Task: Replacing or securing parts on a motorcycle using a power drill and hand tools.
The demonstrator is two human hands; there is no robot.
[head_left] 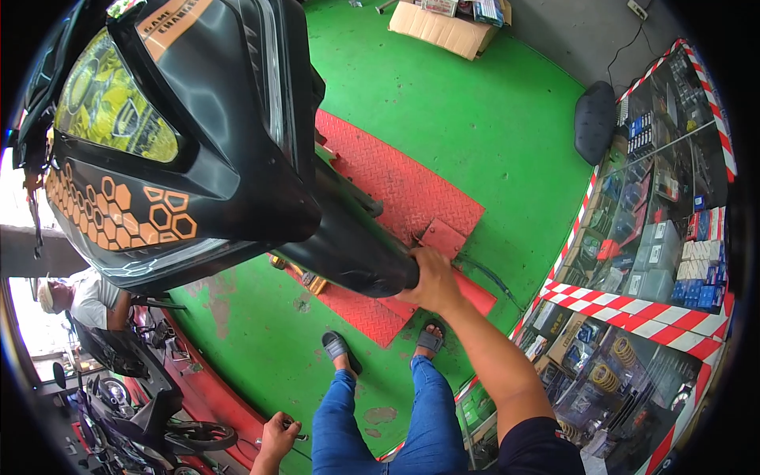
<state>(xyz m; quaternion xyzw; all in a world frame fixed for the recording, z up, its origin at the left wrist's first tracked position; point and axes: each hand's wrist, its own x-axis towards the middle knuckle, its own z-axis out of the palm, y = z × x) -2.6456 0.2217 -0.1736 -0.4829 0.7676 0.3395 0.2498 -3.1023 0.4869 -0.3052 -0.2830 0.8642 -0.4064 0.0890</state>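
A black scooter front with orange honeycomb stickers and a yellow-tinted headlight (119, 103) fills the upper left. Its long black front fender (348, 237) points toward me. My right hand (434, 281) grips the fender's tip, partly hiding its end. Low in the view, my left hand (277, 435) is closed, away from the scooter. A small metal piece (301, 436) sticks out of that fist; its kind is hidden by the fingers. Beneath the fender lies a red textured metal lift platform (388, 174).
Glass display cases (633, 313) edged with red-white tape hold boxed parts on the right. A black seat (595, 123) leans near them. A cardboard box (443, 30) lies on the green floor at the back. Another person (91, 301) is beside motorcycles and a red platform at left.
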